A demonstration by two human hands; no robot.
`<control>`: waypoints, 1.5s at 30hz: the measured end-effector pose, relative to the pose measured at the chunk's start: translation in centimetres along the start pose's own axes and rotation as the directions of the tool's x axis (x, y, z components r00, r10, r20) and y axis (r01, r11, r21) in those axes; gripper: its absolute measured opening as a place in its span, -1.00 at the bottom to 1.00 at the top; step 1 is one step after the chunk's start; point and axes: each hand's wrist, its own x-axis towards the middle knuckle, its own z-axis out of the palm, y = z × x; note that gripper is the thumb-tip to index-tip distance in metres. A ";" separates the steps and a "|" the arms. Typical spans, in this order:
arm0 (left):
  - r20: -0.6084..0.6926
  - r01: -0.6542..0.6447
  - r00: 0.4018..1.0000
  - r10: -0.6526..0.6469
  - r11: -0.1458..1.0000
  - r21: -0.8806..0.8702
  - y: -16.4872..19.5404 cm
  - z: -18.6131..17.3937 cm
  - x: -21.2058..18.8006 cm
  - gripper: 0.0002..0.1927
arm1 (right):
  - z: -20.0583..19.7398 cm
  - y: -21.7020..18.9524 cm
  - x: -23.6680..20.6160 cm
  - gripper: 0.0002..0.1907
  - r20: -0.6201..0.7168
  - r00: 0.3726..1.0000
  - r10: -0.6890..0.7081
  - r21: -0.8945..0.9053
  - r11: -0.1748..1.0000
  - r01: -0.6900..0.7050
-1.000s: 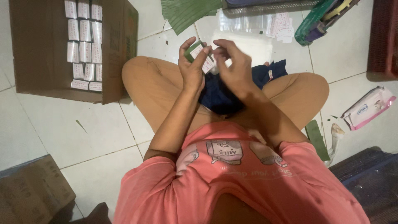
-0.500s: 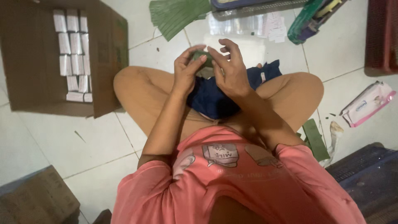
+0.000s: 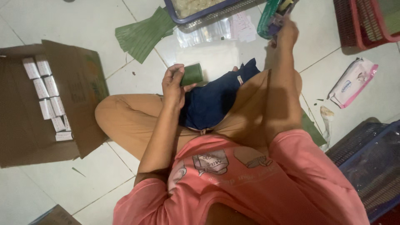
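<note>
Left hand holding a leaf roll, right arm stretching out to the far tools.

The left hand (image 3: 174, 83) is curling around a small green leaf-wrapped roll (image 3: 192, 74) above a dark blue cloth (image 3: 212, 102) on the lap. The right hand (image 3: 287, 33) is reaching to a green holder (image 3: 268, 18); its grip cannot be made out. A cardboard box (image 3: 79, 91) is holding rows of small white packets (image 3: 48, 96).

Right hand (image 3: 287, 33) fingertips behind green tool (image 3: 273, 16)
</note>
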 end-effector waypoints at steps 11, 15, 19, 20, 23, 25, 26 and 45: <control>0.061 -0.118 0.991 0.122 0.991 -0.060 0.4 2.7 -0.2 -0.85 | -0.3 -0.1 -3.7 -0.94 0.048 0.998 -0.043 -0.067 0.997 0.047; 0.104 -0.313 0.945 0.309 0.950 0.025 0.3 3.0 -1.0 -0.86 | -0.6 3.5 -4.0 -0.94 -0.054 0.990 -0.134 -0.046 0.990 0.131; 0.169 -0.515 0.855 0.489 0.837 0.185 1.1 3.0 -2.8 -0.86 | -0.4 4.0 -4.1 -0.91 -0.101 0.950 -0.296 -0.533 0.822 0.199; 0.190 -0.546 0.836 0.515 0.816 0.191 1.6 2.9 -3.4 -0.86 | -0.2 4.0 -4.1 -0.90 -0.119 0.948 -0.294 -0.650 0.745 0.150; 0.218 -0.632 0.773 0.596 0.693 0.346 3.0 2.5 -5.0 -0.87 | 0.8 2.7 -6.4 -0.76 0.148 0.979 -0.140 -0.601 0.774 0.202; 0.300 -0.722 0.679 0.670 0.535 0.440 4.0 2.4 -5.7 -0.86 | 1.8 1.6 -9.8 -0.92 0.397 0.918 -0.001 -0.356 0.922 0.155; 0.342 -0.751 0.636 0.692 0.452 0.482 4.3 2.3 -6.1 -0.85 | 2.3 0.8 -11.9 -0.90 0.492 0.870 0.027 -0.302 0.943 0.142; 0.464 -0.770 0.637 0.615 0.486 0.413 8.1 -4.8 -8.7 -0.80 | 9.6 -4.2 -30.1 -0.69 0.993 0.116 -0.027 -0.072 0.637 0.768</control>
